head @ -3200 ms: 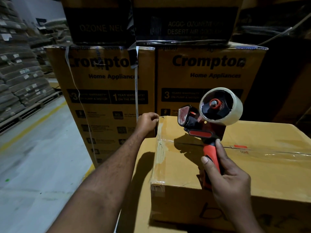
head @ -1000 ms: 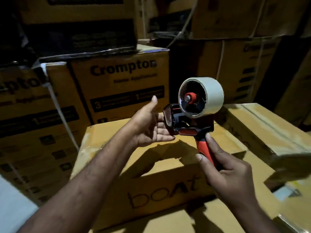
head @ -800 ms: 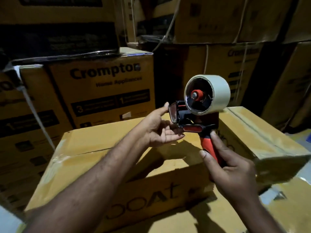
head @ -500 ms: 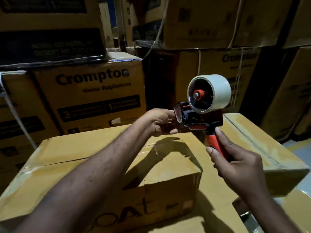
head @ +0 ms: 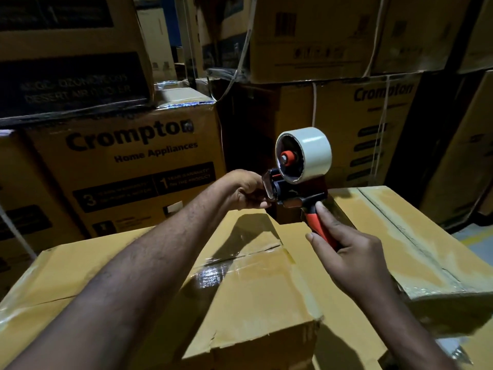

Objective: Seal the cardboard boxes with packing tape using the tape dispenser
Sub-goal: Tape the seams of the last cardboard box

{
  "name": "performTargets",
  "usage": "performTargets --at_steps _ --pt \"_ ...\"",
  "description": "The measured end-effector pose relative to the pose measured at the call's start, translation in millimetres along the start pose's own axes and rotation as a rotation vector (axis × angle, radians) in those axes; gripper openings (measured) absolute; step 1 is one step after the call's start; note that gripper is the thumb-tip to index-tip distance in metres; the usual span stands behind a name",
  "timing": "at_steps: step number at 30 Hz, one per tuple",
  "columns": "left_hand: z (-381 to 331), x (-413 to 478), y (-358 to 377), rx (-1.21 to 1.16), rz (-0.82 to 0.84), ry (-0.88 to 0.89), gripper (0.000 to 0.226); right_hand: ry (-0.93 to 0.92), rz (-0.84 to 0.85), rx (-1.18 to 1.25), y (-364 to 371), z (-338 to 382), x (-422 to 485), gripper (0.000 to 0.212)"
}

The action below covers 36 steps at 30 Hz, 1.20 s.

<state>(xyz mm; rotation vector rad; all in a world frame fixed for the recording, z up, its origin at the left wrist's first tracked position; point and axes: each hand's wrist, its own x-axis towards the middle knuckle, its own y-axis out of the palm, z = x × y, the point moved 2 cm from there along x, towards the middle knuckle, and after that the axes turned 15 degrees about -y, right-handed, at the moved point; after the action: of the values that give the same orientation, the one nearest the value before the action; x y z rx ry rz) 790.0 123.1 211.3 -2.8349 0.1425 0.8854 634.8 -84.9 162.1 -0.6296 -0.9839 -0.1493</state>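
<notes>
Fingers [head: 328, 220] of the right hand [head: 354, 260] are wrapped round the red handle of the tape dispenser [head: 293, 194], holding it upright above the nearer cardboard box [head: 253, 284], while the left hand [head: 245, 190] curls at its front plate, apparently to draw the tape end, though any pinch is hidden.
</notes>
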Motion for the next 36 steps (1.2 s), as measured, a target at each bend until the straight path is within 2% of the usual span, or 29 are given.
performTargets --at_steps 4,11,14,18,22,28,36 --pt "-7 18 -6 0.152 -0.06 0.061 0.016 0.119 0.033 -0.027 21 -4 -1 0.063" --pt "-2 51 -7 0.533 -0.426 0.242 0.013 0.341 0.129 -0.061 48 1 -4 0.059" --pt "3 59 -17 0.57 -0.542 0.269 0.004 0.386 0.151 -0.087 49 12 -6 0.06" --pt "8 66 -32 0.601 -0.413 0.225 0.01 0.441 0.173 -0.101 43 24 -11 0.061" --pt "12 74 -27 0.535 -0.351 0.26 0.01 0.42 0.146 -0.165 41 30 -15 0.063" --pt "13 86 -27 0.46 -0.367 0.227 0.007 0.406 0.164 -0.178 44 34 -9 0.064" --pt "22 93 -33 0.626 -0.395 0.02 0.015 0.376 0.244 -0.206 49 41 -4 0.062"
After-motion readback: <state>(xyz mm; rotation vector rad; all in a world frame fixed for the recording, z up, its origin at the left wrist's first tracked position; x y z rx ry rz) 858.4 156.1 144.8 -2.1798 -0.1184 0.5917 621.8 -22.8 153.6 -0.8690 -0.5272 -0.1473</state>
